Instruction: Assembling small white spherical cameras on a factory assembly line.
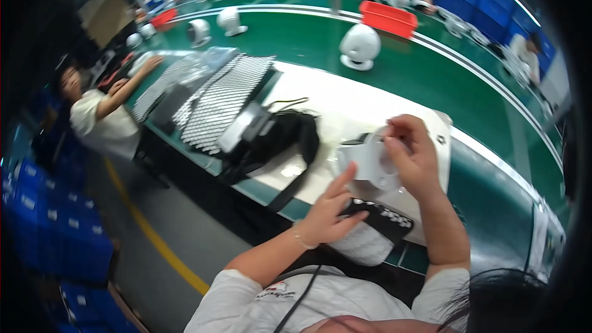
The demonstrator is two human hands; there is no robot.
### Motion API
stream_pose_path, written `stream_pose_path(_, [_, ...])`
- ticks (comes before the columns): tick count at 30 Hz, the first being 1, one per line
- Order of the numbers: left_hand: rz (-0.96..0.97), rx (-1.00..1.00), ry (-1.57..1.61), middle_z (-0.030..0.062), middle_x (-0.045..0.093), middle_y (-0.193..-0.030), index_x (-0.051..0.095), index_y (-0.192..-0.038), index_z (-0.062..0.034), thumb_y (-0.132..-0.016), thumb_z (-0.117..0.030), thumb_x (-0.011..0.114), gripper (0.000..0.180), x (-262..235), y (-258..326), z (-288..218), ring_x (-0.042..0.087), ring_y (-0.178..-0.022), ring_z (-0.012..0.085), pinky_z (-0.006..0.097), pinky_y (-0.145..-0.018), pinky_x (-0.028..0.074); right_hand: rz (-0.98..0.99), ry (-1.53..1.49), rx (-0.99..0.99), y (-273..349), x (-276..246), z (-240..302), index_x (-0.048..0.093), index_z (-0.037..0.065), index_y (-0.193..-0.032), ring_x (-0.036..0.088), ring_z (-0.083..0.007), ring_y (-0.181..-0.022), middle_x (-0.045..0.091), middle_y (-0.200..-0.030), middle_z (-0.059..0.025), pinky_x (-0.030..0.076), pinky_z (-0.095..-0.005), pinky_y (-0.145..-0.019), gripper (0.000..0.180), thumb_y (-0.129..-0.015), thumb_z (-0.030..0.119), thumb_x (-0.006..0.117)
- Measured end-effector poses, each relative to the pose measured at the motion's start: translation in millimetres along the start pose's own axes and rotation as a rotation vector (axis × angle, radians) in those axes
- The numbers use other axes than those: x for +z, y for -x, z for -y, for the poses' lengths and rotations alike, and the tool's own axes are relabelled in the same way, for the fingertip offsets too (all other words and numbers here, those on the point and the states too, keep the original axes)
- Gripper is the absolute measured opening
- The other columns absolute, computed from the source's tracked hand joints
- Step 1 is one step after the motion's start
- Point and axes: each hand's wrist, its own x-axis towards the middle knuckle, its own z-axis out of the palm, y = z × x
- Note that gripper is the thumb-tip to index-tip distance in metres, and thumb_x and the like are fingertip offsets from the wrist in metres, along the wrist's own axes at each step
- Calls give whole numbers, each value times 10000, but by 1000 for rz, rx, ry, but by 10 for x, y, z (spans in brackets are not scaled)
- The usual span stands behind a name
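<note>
On the white work board (364, 102) in front of me is a white rounded plastic housing (370, 163) with a hollow on its right side. My right hand (414, 151) is at that hollow, thumb and fingers pinched together; what lies between them is too small or blurred to make out. My left hand (330, 214) has its fingers spread, the index fingertip against the housing's lower left. Just under that hand sits a black tray (394, 227) with small light parts along its edge. A white textured container or bag (362, 245) lies below the tray, near my body.
Left of the housing lie a black strap (302, 166), a grey device (243, 128) and a patterned sheet (225, 98). White round-headed units, one nearby (360, 47), stand on the green conveyor (290, 40). A red bin (388, 18) is beyond. A co-worker (105, 114) works at left.
</note>
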Motion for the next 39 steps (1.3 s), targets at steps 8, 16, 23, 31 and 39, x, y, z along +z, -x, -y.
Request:
stream_pose_path(8, [3, -15, 155, 249, 214, -1380, 558, -782, 44, -674, -36, 675, 177, 42, 30, 70, 519, -1018, 240, 292, -821, 397, 19, 296, -233, 12, 24, 41, 475, 64, -1095, 548, -209, -809, 569, -814, -57, 420, -334, -773, 360, -746, -5, 538])
stream_pose_path(16, [12, 19, 135, 237, 198, -1390, 561, -834, 57, -680, -45, 674, 217, 47, 20, 95, 415, -1169, 267, 312, -911, 351, -21, 321, -224, -11, -9, 97, 532, 69, -1041, 561, -237, -784, 588, -842, -72, 424, -338, -754, 323, -726, 2, 560])
stream_pose_path(23, [3, 22, 121, 227, 187, -1395, 563, -862, 60, -679, -34, 671, 232, 42, 39, 81, 398, -1194, 271, 317, -912, 357, 97, 839, -527, 20, -70, 322, 563, 77, -1062, 547, -246, -935, 608, -911, -104, 396, -369, -829, 433, -634, 32, 606])
stream_pose_path(31, [5, 21, 100, 221, 193, -1394, 575, -895, 50, -666, -10, 668, 255, 18, 49, 72, 380, -1213, 295, 330, -926, 360, 310, 950, -373, 87, -70, 540, 505, 87, -1148, 464, -290, -1105, 565, -1069, -94, 294, -428, -955, 475, -679, 71, 581])
stream_pose_path(39, [21, 5, 101, 224, 182, -1399, 576, -872, 57, -684, -31, 667, 226, 18, 9, 44, 382, -1207, 299, 325, -927, 356, 191, 256, 21, 369, -274, 146, 631, 102, -845, 89, -329, -1326, 356, -1348, -104, 144, -443, -1035, 139, -767, 214, 653])
